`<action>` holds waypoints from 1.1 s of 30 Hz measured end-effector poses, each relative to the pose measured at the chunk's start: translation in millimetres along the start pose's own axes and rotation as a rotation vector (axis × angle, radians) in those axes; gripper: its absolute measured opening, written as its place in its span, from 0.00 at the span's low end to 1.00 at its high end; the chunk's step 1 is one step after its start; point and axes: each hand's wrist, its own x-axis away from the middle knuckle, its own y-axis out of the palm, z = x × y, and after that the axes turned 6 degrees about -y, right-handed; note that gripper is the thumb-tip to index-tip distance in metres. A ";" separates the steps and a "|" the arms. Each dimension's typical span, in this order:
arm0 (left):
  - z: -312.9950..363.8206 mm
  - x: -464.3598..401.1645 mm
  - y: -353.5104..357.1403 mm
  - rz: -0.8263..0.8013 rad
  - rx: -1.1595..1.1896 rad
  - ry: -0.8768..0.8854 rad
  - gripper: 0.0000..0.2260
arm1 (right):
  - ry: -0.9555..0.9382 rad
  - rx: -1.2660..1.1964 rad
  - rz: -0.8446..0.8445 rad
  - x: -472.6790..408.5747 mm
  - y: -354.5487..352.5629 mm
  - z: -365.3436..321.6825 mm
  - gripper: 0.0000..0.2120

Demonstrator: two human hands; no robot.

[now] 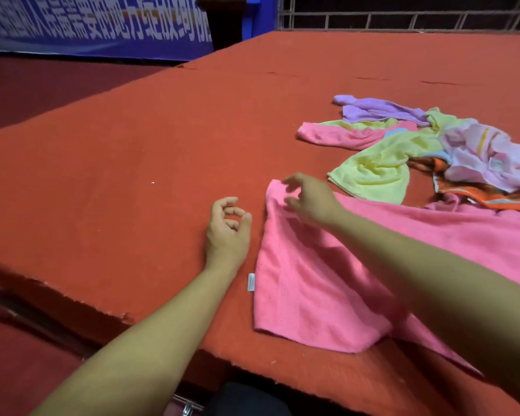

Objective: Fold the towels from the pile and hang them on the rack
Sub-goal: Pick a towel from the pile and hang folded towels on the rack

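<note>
A pink towel lies spread on the red table, with a small white label at its left edge. My right hand hovers over the towel's far left corner, fingers spread and slightly curled, holding nothing that I can see. My left hand rests on the table just left of the towel, fingers loosely curled and empty. The pile of towels in pink, yellow, purple, pale lilac and orange lies at the right, beyond the pink towel. No rack is in view.
The table's near edge runs diagonally at the lower left, with a drop to the red floor. A blue banner with white writing hangs at the back left. A metal railing stands behind the table.
</note>
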 end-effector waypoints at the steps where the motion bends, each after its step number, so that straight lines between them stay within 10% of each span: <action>1: 2.9 1.6 -1.4 -0.010 -0.044 -0.010 0.13 | -0.016 0.006 -0.036 24.0 -0.6 -8.1 0.18; 14: 47.4 123.2 -62.1 -0.364 -0.664 -0.119 0.17 | -0.090 -0.009 -0.235 200.1 -17.3 -68.1 0.19; 22: 88.0 118.1 -73.5 -0.085 -0.318 -0.031 0.18 | -0.024 -0.426 0.027 193.7 -32.8 -101.6 0.16; 33: 40.8 111.7 -99.1 -0.062 -0.569 -0.027 0.10 | -0.004 -0.140 -0.115 234.3 -40.1 -72.7 0.15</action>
